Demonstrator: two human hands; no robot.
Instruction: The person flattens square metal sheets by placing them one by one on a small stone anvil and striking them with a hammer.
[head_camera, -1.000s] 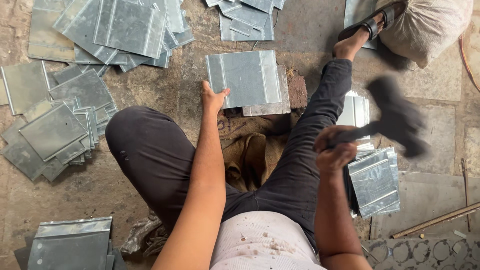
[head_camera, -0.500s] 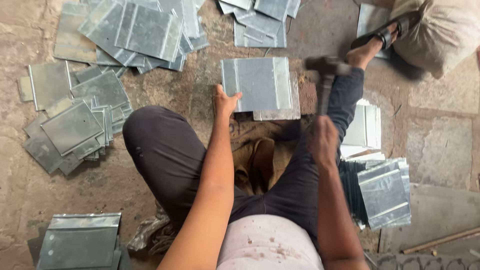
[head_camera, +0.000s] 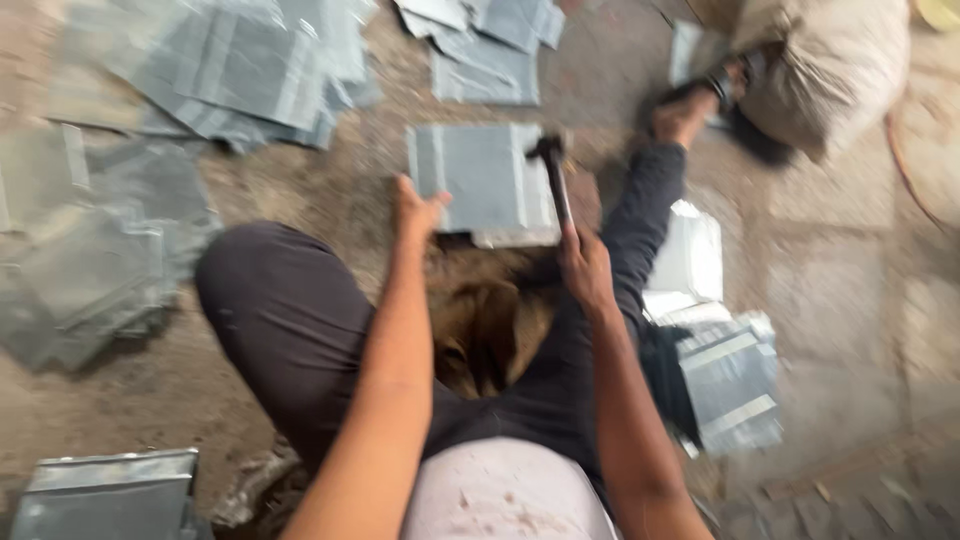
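— Where does the sheet sit?

— The grey metal sheet (head_camera: 487, 180) lies flat on a low block, at about 12 o'clock from the seated person's lap, between the bent knee and the outstretched leg. The left hand (head_camera: 415, 208) presses on its near-left corner, at about 7 o'clock of the sheet, fingers spread flat on it; whether any of them curl over the edge I cannot tell through the blur.

— And the other hand?

— The right hand (head_camera: 585, 268) is wrapped tight round the lower end of the hammer (head_camera: 552, 175) handle. The dark head is at the sheet's right edge, around 3 o'clock of it (touching or just above, the smear won't say).

— How would that sheet handle?

— I'd judge it thin, stiff and fairly light, with folded strips along its sides and edges likely sharp. Best pinned with a flat palm on the face, well apart from the hammer head, rather than pinched at the rim. It looks smooth, so it could skate on the block if held loosely.

— What lies around?

— More sheets (head_camera: 230, 70) heaped at 10 o'clock, a brighter stack (head_camera: 735, 375) at 4 o'clock beside the right leg, and a pale sack (head_camera: 830, 70) at 1 o'clock
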